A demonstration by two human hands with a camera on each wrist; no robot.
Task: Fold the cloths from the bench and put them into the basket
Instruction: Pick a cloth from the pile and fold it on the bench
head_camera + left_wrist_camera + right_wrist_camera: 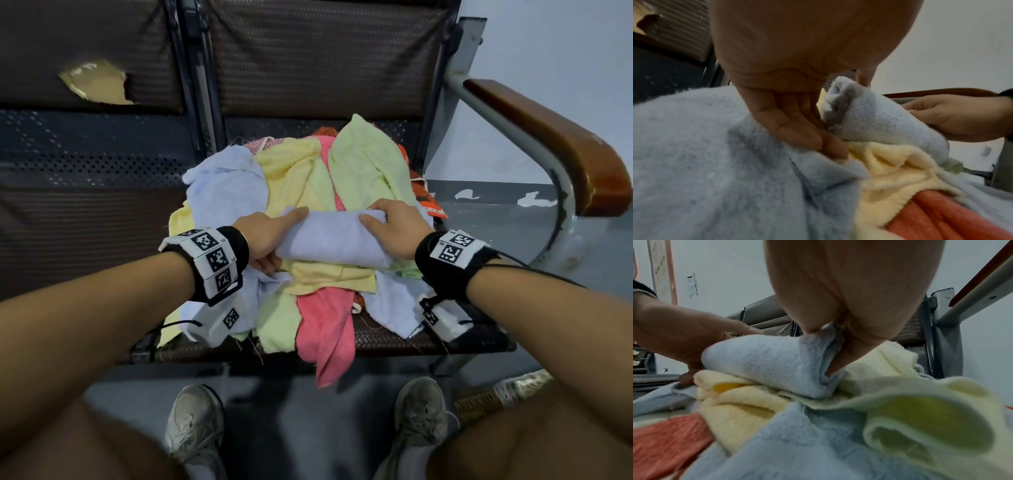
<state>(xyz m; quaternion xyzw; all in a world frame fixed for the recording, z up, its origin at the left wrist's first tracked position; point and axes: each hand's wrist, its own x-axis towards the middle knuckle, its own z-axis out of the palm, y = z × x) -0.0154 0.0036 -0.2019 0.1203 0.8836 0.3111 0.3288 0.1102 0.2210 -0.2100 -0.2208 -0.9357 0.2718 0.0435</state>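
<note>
in the middle of the head view, a folded light blue cloth (pixel 334 238) lies on top of a heap of cloths (pixel 308 178) on the bench (pixel 394 342). the left hand (pixel 265 236) grips its left end, thumb on top and fingers curled under. the right hand (pixel 394 228) grips its right end, fingers wrapped over the far edge. yellow, green, pink and blue cloths lie mixed below. a woven basket (pixel 479 402) peeks in at the lower right, on the floor.
</note>
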